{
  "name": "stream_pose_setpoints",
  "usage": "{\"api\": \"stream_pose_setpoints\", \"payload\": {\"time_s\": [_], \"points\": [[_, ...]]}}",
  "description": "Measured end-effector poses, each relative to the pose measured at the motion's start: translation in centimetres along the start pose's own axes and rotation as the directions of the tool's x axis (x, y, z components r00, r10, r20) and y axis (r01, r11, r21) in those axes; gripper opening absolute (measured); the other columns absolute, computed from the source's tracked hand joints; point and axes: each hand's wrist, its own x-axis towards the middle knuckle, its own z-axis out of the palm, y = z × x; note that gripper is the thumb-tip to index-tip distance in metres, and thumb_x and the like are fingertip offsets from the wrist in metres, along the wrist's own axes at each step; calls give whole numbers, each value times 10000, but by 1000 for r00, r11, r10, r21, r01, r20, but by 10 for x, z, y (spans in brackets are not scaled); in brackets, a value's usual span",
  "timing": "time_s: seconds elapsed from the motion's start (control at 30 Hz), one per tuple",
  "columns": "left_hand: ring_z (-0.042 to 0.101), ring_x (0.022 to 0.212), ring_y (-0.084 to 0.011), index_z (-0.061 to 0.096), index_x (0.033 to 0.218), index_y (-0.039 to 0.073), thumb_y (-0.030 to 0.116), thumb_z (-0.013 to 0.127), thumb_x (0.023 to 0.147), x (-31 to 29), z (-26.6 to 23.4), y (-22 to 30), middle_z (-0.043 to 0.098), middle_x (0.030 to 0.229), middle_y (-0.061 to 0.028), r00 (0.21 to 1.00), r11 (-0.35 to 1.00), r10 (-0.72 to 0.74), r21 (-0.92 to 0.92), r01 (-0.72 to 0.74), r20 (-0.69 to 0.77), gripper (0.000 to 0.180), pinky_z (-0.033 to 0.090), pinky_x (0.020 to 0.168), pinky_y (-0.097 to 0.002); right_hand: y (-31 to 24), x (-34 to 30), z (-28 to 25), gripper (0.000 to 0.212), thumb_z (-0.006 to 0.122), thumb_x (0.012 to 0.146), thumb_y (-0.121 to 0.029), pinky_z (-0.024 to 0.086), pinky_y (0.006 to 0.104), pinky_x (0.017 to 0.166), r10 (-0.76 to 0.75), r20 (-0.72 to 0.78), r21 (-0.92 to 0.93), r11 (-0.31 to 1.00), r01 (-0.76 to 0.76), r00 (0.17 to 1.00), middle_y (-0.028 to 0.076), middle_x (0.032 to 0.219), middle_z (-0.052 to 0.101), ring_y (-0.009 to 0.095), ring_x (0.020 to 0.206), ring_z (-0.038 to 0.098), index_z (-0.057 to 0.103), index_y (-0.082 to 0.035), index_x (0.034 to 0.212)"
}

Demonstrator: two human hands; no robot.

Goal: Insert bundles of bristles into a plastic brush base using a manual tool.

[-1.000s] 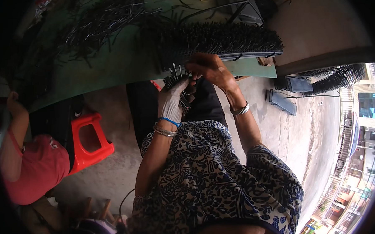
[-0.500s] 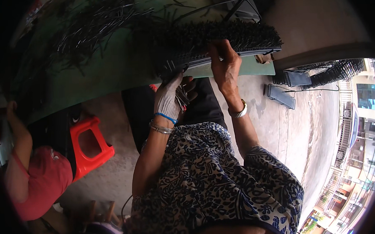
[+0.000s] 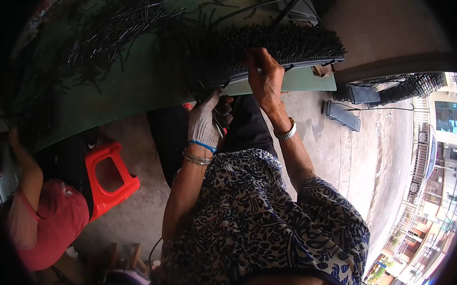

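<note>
While the long black bristly strip (image 3: pixel 265 46) lies along the near edge of the green table (image 3: pixel 134 90) in the upper middle of the frame, the right hand (image 3: pixel 265 77) is closed over its lower rim, fingers curled around the thin flat base that carries the dense, spiky tufts. The left hand (image 3: pixel 204 120), in a pale knit glove, sits just below and left of it under the table edge, fingers bent around a small dark bundle of pieces; how tightly it grips I cannot tell. The table top is matt green and bends with the lens; loose black wiry sticks (image 3: pixel 111 35) lie scattered in a heap over its upper left part. Below the table the floor (image 3: pixel 351 152) is bare grey concrete, open to a street with buildings at the lower right. A red plastic stool (image 3: pixel 110 178) stands at the left, and beside it another person in a red shirt (image 3: pixel 48 227) reaches an arm up toward the table. At the right, past the table end, more black bristly strips (image 3: pixel 404 86) and a grey flat piece (image 3: pixel 343 115) lie on the concrete. The wearer's blue-and-white patterned garment (image 3: pixel 262 222) fills the lower middle and hides the ground beneath.
</note>
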Motion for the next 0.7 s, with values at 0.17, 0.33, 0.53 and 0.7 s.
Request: {"api": "stream_pose_setpoints", "payload": {"time_s": [0.17, 0.33, 0.53, 0.7], "points": [[614, 545, -110, 653, 1042, 70, 227, 654, 919, -5, -4, 0, 679, 766, -74, 999, 1000, -1, 6, 1, 42, 199, 474, 426, -239, 8, -5, 7, 108, 645, 849, 15, 500, 284, 623, -85, 39, -81, 993, 88, 996, 103, 833, 618, 190, 721, 646, 656, -45, 938], [585, 503, -103, 642, 1060, 65, 249, 629, 939, -11, -4, -3, 669, 757, -85, 995, 997, 18, 69, -24, 98, 220, 429, 366, -225, -4, 1, 7, 108, 676, 829, -51, 465, 352, 585, -97, 47, -271, 957, 106, 994, 107, 822, 551, 259, 692, 581, 668, -91, 929], [614, 545, -136, 630, 1105, 76, 270, 622, 945, -17, 1, -5, 681, 787, -100, 995, 993, -94, 70, 90, 44, 251, 442, 398, -234, 3, 4, 6, 111, 680, 829, -99, 464, 387, 592, -168, 137, -243, 950, 198, 976, 106, 817, 558, 289, 708, 583, 673, -117, 938], [638, 583, -157, 628, 1117, 78, 270, 621, 946, -18, -1, -8, 689, 802, -101, 994, 995, -95, 33, 94, 46, 257, 461, 428, -242, -5, 3, 9, 101, 669, 849, -157, 493, 394, 609, -96, 88, -320, 940, 119, 991, 103, 838, 578, 299, 726, 613, 696, -141, 944]]}}
